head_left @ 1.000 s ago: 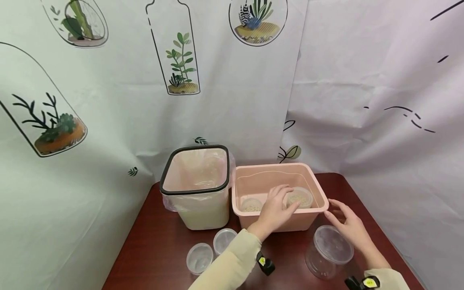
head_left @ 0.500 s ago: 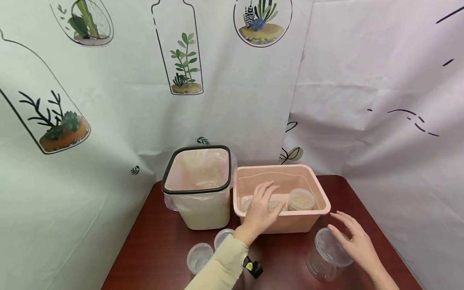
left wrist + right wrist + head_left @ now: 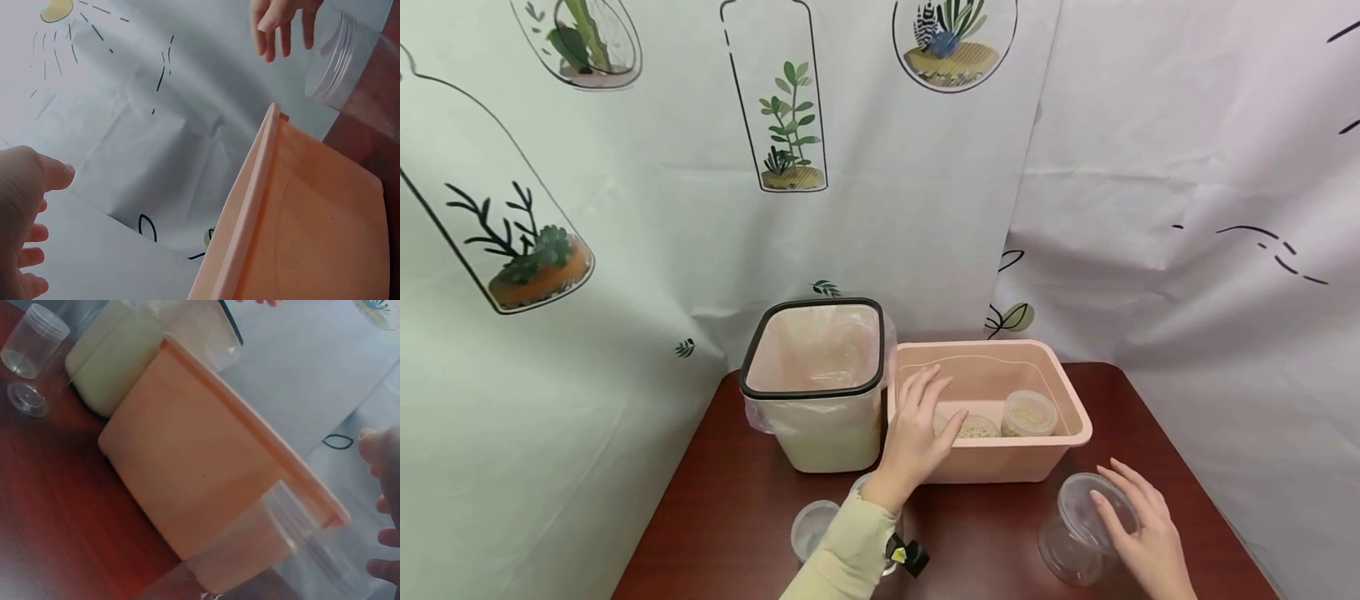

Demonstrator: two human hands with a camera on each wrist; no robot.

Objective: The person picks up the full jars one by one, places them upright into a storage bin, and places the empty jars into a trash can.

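My left hand (image 3: 916, 433) is held over the front left of the pink bin (image 3: 1011, 462), fingers spread and holding nothing. In the bin sit small clear tubs of pale grain-like pieces: one tub (image 3: 1030, 414) at the right, another tub (image 3: 977, 427) beside it, and one partly hidden behind my left hand. My right hand (image 3: 1146, 525) is beside the lid of a large clear jar (image 3: 1071, 550), fingers loosely bent with nothing between them. The left wrist view shows a gap between the right hand (image 3: 284, 25) and that jar.
A cream trash can (image 3: 827, 437) with a black rim and plastic liner stands left of the bin. In front of it, small clear jars (image 3: 811, 529) stand on the dark red table (image 3: 722, 500), partly behind my left sleeve (image 3: 842, 554). A printed curtain (image 3: 887, 208) hangs behind.
My left hand has moved left across the bin, uncovering the tubs. My right hand has drawn back from the bin's corner toward the large jar's lid.
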